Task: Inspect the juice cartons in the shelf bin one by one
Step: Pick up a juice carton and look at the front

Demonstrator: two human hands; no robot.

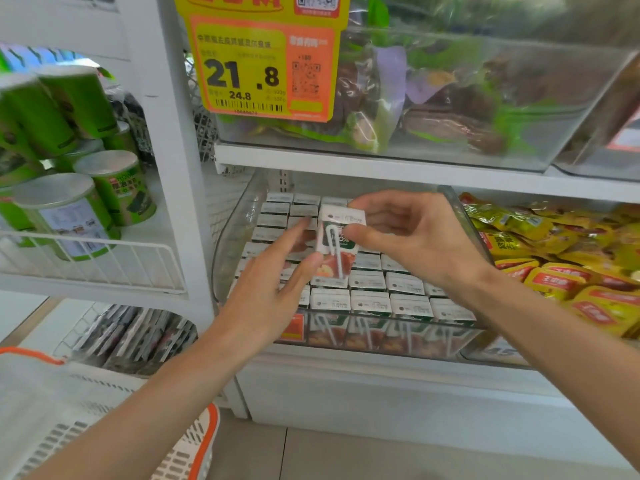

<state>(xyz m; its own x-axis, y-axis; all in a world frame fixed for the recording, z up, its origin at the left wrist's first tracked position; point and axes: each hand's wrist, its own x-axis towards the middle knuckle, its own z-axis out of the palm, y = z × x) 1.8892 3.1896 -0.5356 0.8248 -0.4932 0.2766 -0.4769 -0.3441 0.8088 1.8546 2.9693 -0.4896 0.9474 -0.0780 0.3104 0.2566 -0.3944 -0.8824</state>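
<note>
A clear plastic shelf bin [228,244] holds several rows of small white-topped juice cartons [370,299]. One juice carton [337,237], with a straw on its face, is lifted above the rows. My right hand [412,237] pinches its upper part between thumb and fingers. My left hand [273,289] meets the carton's lower left side with straight fingers and thumb. The carton's bottom end is partly hidden behind my left thumb.
Green tins [104,192] sit on a wire shelf at left. Yellow snack packets [554,258] fill the bin to the right. A clear bin of bagged goods [433,98] and a yellow price tag [256,60] hang above. A white-and-orange basket [104,427] is at lower left.
</note>
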